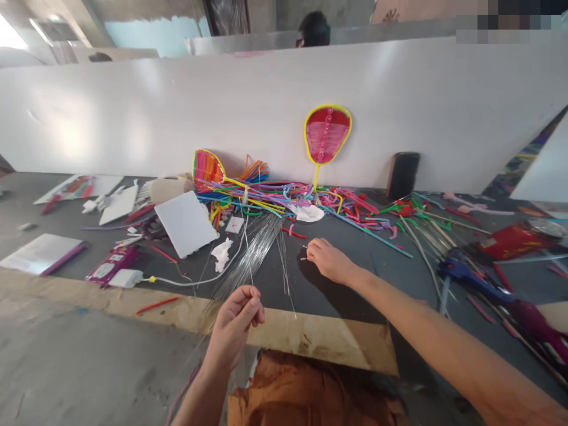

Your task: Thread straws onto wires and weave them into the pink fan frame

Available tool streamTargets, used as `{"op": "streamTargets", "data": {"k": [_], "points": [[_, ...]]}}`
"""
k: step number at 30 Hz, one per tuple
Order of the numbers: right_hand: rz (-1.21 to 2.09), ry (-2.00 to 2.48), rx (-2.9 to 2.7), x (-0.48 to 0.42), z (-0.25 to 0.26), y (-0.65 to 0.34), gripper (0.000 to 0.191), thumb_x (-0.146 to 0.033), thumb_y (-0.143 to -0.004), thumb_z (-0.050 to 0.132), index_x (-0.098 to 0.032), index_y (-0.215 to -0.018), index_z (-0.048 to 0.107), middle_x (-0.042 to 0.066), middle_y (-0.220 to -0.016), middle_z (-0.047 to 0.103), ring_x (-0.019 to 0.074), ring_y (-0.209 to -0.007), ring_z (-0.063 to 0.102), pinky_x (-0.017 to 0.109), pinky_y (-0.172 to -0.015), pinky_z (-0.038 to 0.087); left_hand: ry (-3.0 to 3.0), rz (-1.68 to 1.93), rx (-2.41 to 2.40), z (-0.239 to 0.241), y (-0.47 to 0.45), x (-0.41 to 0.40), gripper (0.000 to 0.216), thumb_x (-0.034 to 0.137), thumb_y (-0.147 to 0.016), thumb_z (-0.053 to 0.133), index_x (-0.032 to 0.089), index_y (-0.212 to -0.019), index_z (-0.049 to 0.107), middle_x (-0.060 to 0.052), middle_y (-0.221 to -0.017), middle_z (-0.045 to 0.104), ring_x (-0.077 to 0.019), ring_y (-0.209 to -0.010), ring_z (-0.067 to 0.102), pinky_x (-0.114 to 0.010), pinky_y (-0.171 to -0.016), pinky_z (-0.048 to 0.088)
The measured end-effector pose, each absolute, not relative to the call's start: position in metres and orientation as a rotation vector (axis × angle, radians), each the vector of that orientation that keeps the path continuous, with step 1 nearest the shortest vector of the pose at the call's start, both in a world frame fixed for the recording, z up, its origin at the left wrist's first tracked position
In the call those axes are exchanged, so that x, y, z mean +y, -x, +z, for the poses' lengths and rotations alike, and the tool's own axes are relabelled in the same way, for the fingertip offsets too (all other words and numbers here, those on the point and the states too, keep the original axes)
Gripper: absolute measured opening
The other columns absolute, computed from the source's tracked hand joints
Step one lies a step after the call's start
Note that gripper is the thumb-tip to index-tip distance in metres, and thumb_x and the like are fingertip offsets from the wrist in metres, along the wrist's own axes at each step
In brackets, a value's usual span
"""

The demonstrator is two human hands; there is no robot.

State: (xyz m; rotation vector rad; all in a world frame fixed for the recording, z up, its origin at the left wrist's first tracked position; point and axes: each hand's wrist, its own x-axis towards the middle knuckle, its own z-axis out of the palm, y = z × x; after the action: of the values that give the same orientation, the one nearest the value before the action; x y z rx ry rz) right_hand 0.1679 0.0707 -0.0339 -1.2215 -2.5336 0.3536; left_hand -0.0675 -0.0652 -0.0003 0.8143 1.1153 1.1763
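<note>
A thin wire (247,251) rises from the pinched fingertips of my left hand (238,316), which is held above the near edge of the table. Farther forward, my right hand (326,259) is down at the dark tabletop with its fingers drawn together. Beside those fingers lie a few tiny white pieces (303,258), perhaps beads. Whatever is between the right fingertips is hidden. Between the two hands, a bundle of loose thin wires (261,242) fans out toward me. Past my right hand lies a short red pipe cleaner piece (293,233).
Colourful pipe cleaners (266,195) heap along the white partition (248,106). Two yellow-rimmed fan shapes, one pink (328,135) and one striped (207,170), stand there beside a phone (403,176). At right are a red can (519,238) and glue gun (532,319); at left, a charger (126,277).
</note>
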Motion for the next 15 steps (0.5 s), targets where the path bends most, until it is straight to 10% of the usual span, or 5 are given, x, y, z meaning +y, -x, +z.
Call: {"op": "streamTargets", "data": {"k": [15], "points": [[0.419, 1.262, -2.364, 0.091, -0.035, -0.057, 0.014, -0.023, -0.089, 0.051, -0.017, -0.100, 0.056, 0.009, -0.118, 0.057, 0.0210, -0.118, 0.045, 0.037, -0.099, 0.033, -0.806, 1.286, 1.182, -0.038, 0.058, -0.067, 0.026, 0.039, -0.075, 0.064, 0.017, -0.084, 0.053, 0.002, -0.057, 0.053, -0.0097, -0.057, 0.046, -0.019, -0.055, 0.035]]}}
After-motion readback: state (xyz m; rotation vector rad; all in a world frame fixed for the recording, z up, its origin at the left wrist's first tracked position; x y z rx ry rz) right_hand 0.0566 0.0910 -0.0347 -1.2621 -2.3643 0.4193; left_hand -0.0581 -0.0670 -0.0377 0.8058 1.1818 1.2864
